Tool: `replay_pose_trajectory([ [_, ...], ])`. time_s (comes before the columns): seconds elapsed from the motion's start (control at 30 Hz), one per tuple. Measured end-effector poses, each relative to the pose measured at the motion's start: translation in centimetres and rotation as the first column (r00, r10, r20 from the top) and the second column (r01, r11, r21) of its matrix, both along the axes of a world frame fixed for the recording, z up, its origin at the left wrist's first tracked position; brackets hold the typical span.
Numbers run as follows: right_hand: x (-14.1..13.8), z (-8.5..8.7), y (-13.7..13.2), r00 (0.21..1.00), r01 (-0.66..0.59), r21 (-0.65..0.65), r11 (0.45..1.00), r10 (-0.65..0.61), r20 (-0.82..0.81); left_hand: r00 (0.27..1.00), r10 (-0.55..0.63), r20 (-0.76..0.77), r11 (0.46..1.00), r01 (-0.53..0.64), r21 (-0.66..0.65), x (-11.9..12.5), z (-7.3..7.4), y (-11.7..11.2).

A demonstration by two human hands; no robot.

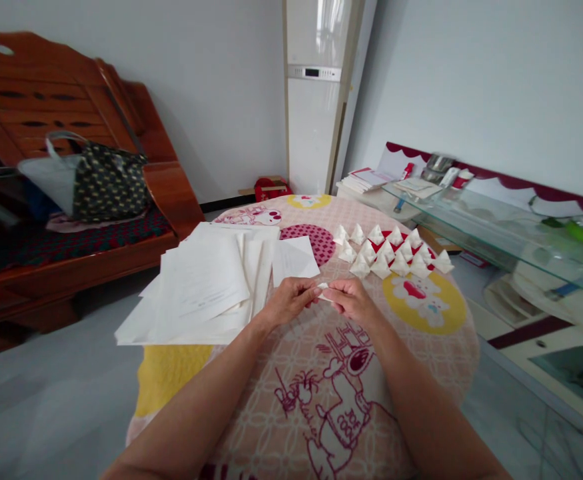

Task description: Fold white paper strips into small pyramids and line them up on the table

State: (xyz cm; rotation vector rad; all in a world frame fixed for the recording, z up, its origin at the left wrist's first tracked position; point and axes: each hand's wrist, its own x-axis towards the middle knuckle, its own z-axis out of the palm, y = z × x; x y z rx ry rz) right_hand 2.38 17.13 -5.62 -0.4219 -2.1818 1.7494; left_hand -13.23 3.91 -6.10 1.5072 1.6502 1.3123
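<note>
Pinching a small folded paper piece [322, 289] between our left hand [288, 300] and right hand [352, 299], we hold it above the worktop's [271, 400] middle.

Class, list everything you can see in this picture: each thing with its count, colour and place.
Tablecloth: one, pink with cartoons, centre.
Small paper piece: one, white, above the tablecloth's middle.
Folded paper triangles: about fifteen, white, in rows at the tablecloth's far right.
Paper sheets: a loose stack, white, tablecloth's left.
Bench: one, red-brown wood, left.
Handbag: one, dark patterned, on the bench.
Air conditioner: one, white, far corner.
Glass shelf: one, clear, right.
Left hand: one, grip on the small paper piece.
Right hand: one, grip on the small paper piece.
</note>
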Motion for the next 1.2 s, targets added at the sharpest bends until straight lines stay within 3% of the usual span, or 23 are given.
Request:
replay_pose_trajectory([
  [0.17, -0.2, -0.1, -0.5, 0.998, 0.051, 0.017, 0.999, -0.05, -0.031, 0.999, 0.038, 0.008, 0.999, -0.038, 0.013, -0.2, -0.1, 0.1],
  [0.27, -0.6, -0.3, -0.9, 0.992, 0.117, 0.072, 0.991, -0.112, -0.06, 0.984, 0.04, 0.176, 0.999, -0.034, -0.033, -0.4, -0.6, 0.4],
  [0.4, -0.9, -0.7, -0.9, 0.981, 0.159, 0.222, 0.962, -0.13, -0.141, 0.885, 0.058, 0.463, 0.998, -0.035, -0.058, -0.6, -0.8, 0.6],
  [0.53, -0.8, -1.1, -0.8, 0.984, 0.14, 0.293, 0.946, -0.101, -0.145, 0.804, 0.111, 0.584, 0.994, -0.088, -0.068, -0.6, -0.6, 0.5],
  [0.67, -0.9, -1.6, -0.8, 0.986, 0.126, 0.247, 0.961, -0.095, -0.134, 0.776, 0.129, 0.617, 0.992, -0.1, -0.082, -0.6, -0.4, 0.5],
  [0.87, -1.0, -1.0, -0.9, 0.983, 0.138, 0.104, 0.985, -0.123, -0.138, 0.796, 0.131, 0.591, 0.991, -0.109, -0.072, -0.5, -0.6, 0.6],
  [1.07, -0.8, -0.8, -0.6, 0.973, 0.199, 0.105, 0.974, -0.183, -0.139, 0.81, 0.145, 0.568, 0.989, -0.133, -0.063, -0.3, -0.9, 0.8],
  [1.2, -0.9, -1.1, -0.4, 0.954, 0.266, 0.191, 0.945, -0.229, -0.194, 0.818, 0.184, 0.546, 0.982, -0.173, -0.073, 0.0, -0.8, 0.9],
])
